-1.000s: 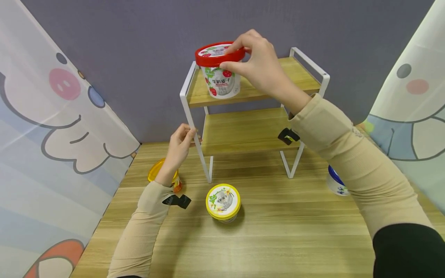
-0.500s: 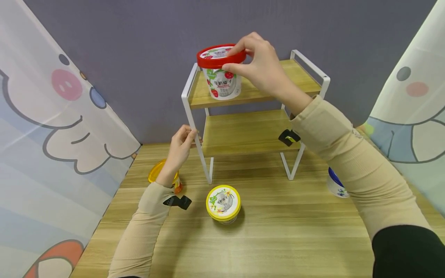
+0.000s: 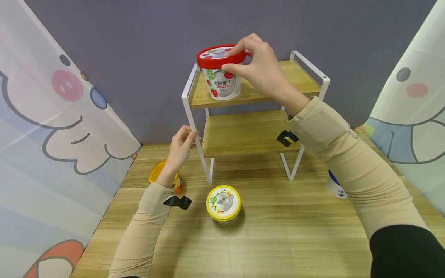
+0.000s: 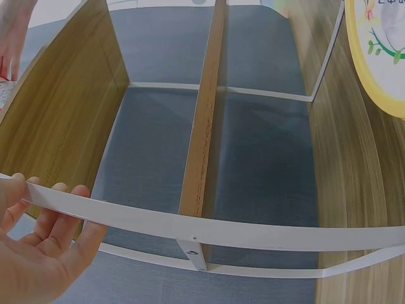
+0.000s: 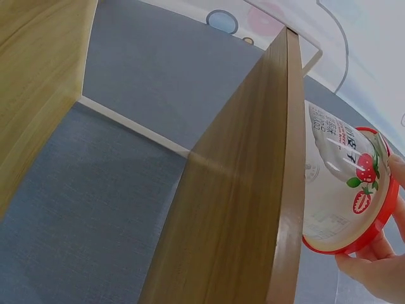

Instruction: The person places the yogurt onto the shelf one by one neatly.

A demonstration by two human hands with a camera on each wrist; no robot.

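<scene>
A white tub with a red lid [image 3: 222,83] and strawberry print stands at the left end of the rack's upper wooden shelf [image 3: 295,77]. My right hand [image 3: 262,67] pinches its lid, thumb at the front rim and fingers on top. In the right wrist view the tub [image 5: 342,177] shows beside the shelf edge, with the hand [image 5: 380,259] at the lid. My left hand [image 3: 180,148] grips the rack's white left front leg [image 3: 197,143]. The left wrist view shows that hand [image 4: 47,247] with its fingers round the white bar [image 4: 139,218].
A yellow-lidded tub [image 3: 223,203] stands on the wooden table [image 3: 278,239] in front of the rack. Behind my left wrist is an orange-lidded tub [image 3: 157,172]; a blue-lidded tub [image 3: 336,187] is partly covered by my right sleeve. Printed curtains [image 3: 87,154] hang at both sides.
The view has shifted slightly. Both hands keep their holds, and the red-lidded tub shows little or no movement relative to the shelf.
</scene>
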